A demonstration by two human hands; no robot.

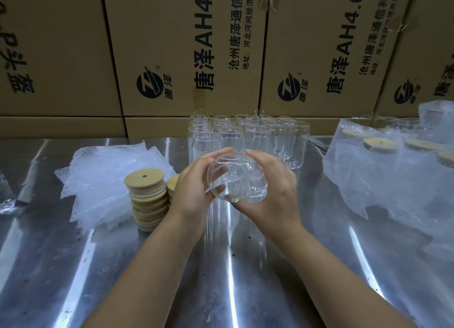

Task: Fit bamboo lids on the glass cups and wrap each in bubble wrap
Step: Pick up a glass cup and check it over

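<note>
While left hand [194,187], right hand [275,190] clasp glass cup [235,180], second lid stack [173,182] mostly hidden

Body in view: two forearms and two hands, nothing further up.

Left forearm [152,266]: bare along its whole visible length, from the wrist to the lower picture edge. It is slim and narrows toward the wrist.

Right forearm [344,273]: likewise bare, from the wrist to the lower right edge, with the same slim taper.

Left grip [194,187], a bare hand: slender fingers, smooth back.

Right grip [272,187], a bare hand: broad smooth back, knuckles only faintly marked.

Fingernail detail is too blurred to record.
</note>
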